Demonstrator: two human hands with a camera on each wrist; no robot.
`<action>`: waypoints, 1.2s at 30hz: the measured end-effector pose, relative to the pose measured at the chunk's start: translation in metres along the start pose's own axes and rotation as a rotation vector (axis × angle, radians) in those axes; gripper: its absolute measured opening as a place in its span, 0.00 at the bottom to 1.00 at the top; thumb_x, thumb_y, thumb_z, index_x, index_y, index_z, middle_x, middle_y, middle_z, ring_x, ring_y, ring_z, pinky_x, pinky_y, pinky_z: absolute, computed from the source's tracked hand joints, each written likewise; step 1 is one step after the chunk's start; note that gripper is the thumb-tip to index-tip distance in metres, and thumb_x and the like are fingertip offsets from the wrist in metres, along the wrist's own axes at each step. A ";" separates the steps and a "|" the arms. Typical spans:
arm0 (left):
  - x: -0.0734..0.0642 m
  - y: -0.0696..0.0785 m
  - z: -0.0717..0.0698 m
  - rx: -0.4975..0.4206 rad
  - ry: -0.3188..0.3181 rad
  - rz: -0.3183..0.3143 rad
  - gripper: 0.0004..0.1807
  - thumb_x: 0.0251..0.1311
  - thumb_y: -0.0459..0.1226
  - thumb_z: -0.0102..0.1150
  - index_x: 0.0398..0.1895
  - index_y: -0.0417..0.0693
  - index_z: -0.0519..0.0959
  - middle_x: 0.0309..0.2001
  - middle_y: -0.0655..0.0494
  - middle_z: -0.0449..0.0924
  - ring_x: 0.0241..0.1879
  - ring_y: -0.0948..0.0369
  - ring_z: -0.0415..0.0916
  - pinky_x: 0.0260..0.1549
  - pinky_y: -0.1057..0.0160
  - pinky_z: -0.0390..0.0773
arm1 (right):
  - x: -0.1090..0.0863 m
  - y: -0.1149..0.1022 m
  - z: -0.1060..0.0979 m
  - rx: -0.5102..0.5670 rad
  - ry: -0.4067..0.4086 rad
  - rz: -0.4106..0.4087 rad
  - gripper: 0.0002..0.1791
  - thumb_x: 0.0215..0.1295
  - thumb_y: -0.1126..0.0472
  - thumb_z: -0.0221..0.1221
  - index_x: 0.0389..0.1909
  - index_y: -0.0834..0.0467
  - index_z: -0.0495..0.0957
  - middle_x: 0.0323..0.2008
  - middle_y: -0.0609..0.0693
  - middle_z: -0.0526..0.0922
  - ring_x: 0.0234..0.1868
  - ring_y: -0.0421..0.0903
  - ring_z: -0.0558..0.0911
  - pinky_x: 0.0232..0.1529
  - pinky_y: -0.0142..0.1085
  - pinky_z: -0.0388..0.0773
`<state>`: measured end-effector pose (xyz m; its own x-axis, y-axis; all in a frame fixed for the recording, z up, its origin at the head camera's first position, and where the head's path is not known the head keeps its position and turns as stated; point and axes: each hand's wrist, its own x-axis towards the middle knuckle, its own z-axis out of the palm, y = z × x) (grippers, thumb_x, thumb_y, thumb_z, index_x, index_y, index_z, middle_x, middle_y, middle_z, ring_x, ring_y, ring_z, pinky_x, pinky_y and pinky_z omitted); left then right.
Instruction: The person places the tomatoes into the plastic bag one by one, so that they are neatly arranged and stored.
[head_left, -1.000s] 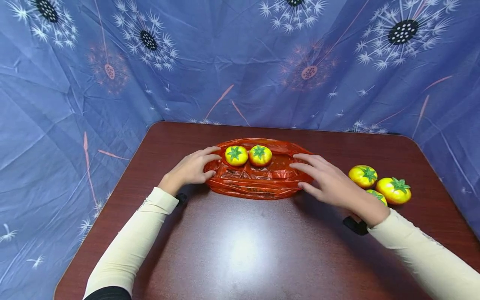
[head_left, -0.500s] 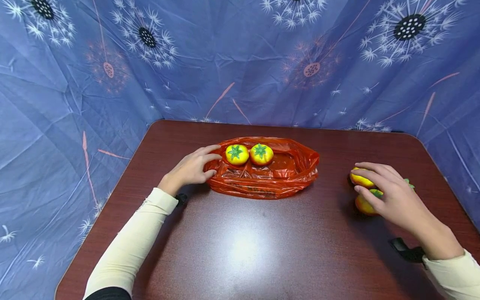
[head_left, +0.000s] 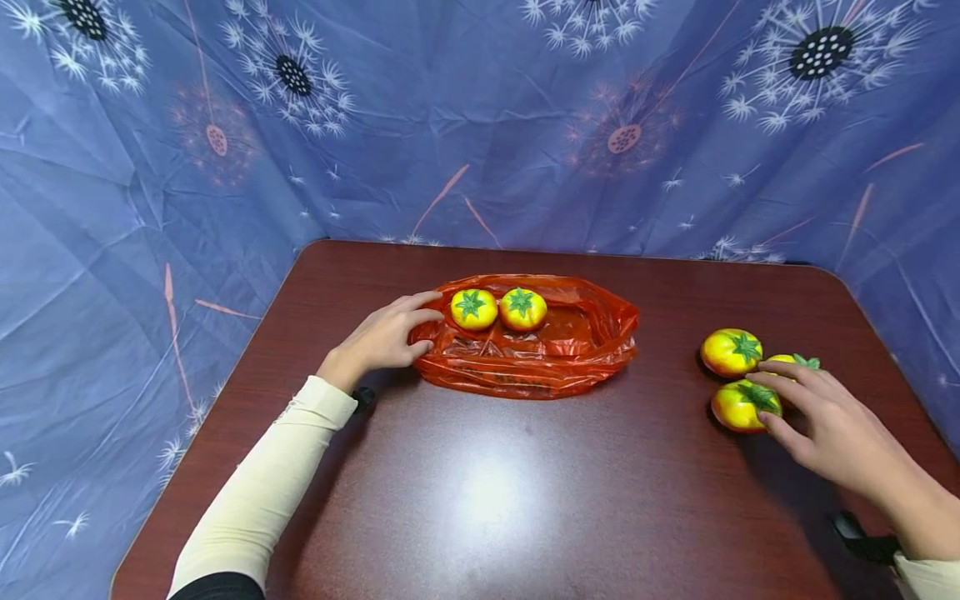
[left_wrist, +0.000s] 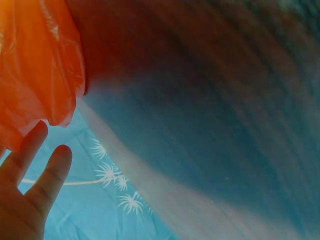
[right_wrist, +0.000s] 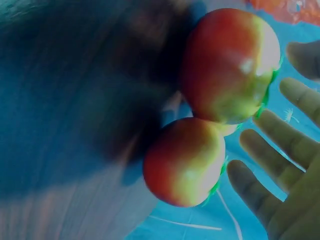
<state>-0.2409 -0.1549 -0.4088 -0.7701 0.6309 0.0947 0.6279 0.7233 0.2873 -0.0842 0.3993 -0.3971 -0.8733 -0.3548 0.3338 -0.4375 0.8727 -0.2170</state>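
Observation:
An orange-red plastic bag (head_left: 525, 375) lies spread with its mouth upward in the head view. In it sit two yellow-red tomato-like fruits, one on the left (head_left: 473, 310) and one on the right (head_left: 522, 309), each with a green star-shaped top. My left hand (head_left: 382, 337) rests at the bag's left rim, fingers loosely extended. Over at the right, my right hand (head_left: 840, 425) hovers with spread fingers at three more such fruits: a near one (head_left: 744, 407), a far one (head_left: 731, 352) and one partly hidden (head_left: 783, 359). The right wrist view shows a gap between fingers and fruits (right_wrist: 232, 65).
The dark reddish-brown table (head_left: 420, 467) has a bright glare spot near its middle. A blue cloth (head_left: 525, 183) with dandelion prints hangs behind and beside it. Black straps sit around both wrists.
My right hand has left the bag's right side and moved right to the three fruits, then drawn slightly back toward the near one. My left hand stays at the bag.

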 end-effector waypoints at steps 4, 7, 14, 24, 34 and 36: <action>0.000 -0.001 0.002 0.003 -0.005 -0.004 0.24 0.58 0.42 0.60 0.60 0.47 0.79 0.74 0.51 0.64 0.71 0.49 0.65 0.70 0.49 0.67 | -0.007 0.003 0.002 -0.040 -0.082 0.057 0.35 0.45 0.67 0.73 0.59 0.60 0.74 0.58 0.66 0.74 0.55 0.68 0.72 0.62 0.61 0.64; 0.000 -0.001 0.003 -0.003 0.001 -0.002 0.24 0.58 0.41 0.60 0.59 0.47 0.79 0.74 0.51 0.64 0.71 0.49 0.65 0.70 0.49 0.66 | -0.009 0.005 0.005 -0.058 -0.105 0.051 0.39 0.40 0.69 0.73 0.60 0.62 0.72 0.56 0.67 0.74 0.53 0.67 0.74 0.50 0.60 0.67; 0.000 -0.001 0.001 -0.010 0.001 0.002 0.24 0.58 0.41 0.61 0.59 0.47 0.79 0.74 0.50 0.64 0.71 0.49 0.65 0.70 0.48 0.66 | -0.008 0.006 0.009 -0.068 -0.087 0.004 0.40 0.37 0.68 0.74 0.59 0.59 0.74 0.56 0.63 0.76 0.50 0.64 0.75 0.48 0.55 0.66; 0.001 0.002 0.001 -0.011 0.000 0.015 0.24 0.58 0.41 0.61 0.59 0.46 0.79 0.73 0.49 0.65 0.71 0.47 0.66 0.69 0.47 0.66 | -0.010 0.005 0.013 -0.075 -0.013 0.007 0.36 0.35 0.63 0.78 0.52 0.59 0.79 0.48 0.60 0.77 0.45 0.58 0.75 0.50 0.39 0.70; 0.003 0.001 0.001 -0.009 0.004 0.019 0.24 0.58 0.41 0.62 0.59 0.46 0.80 0.73 0.49 0.65 0.71 0.48 0.66 0.69 0.48 0.67 | -0.009 0.005 0.019 0.012 0.032 -0.039 0.34 0.28 0.65 0.78 0.44 0.57 0.79 0.50 0.59 0.83 0.54 0.41 0.73 0.61 0.11 0.48; 0.003 0.001 0.001 -0.008 0.010 0.023 0.24 0.57 0.41 0.62 0.59 0.46 0.80 0.73 0.49 0.65 0.70 0.48 0.66 0.69 0.48 0.67 | -0.008 0.003 0.019 0.009 0.019 -0.018 0.34 0.30 0.64 0.79 0.46 0.56 0.79 0.47 0.57 0.83 0.48 0.44 0.73 0.57 0.11 0.49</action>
<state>-0.2420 -0.1520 -0.4096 -0.7567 0.6444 0.1105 0.6444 0.7064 0.2929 -0.0822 0.3989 -0.4177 -0.8613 -0.3635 0.3550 -0.4546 0.8634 -0.2188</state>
